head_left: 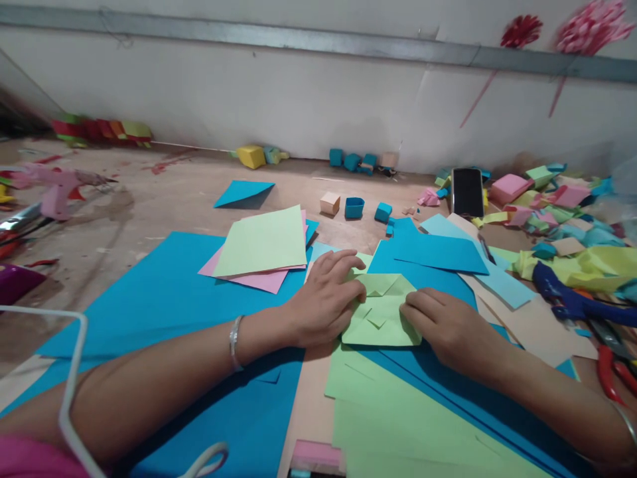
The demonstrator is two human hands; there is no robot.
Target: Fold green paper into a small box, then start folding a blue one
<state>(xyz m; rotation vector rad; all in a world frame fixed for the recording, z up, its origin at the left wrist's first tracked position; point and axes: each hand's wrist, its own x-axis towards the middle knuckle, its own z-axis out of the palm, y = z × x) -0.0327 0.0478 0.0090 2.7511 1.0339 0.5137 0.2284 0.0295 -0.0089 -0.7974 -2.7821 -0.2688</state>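
Note:
A light green folded paper (383, 312) lies in front of me, with flaps at its top edge and a small cut or fold near its middle. At its left edge my left hand (323, 302) holds it with bent fingers; the thumb side is partly hidden. My right hand (442, 322) has its fingers closed around the right edge of the same paper. Beneath it are more light green sheets (398, 425) and large blue sheets (149, 299). A pale green square sheet (263, 242) rests on pink paper just beyond my left hand.
Small blue and peach paper boxes (354, 208) stand toward the wall. A phone (466, 192) leans among paper scraps at right. Blue-handled (582, 302) and red-handled tools (607, 372) lie at the right edge. A pink glue gun (57, 189) is at far left, a white cable (74, 378) nearer.

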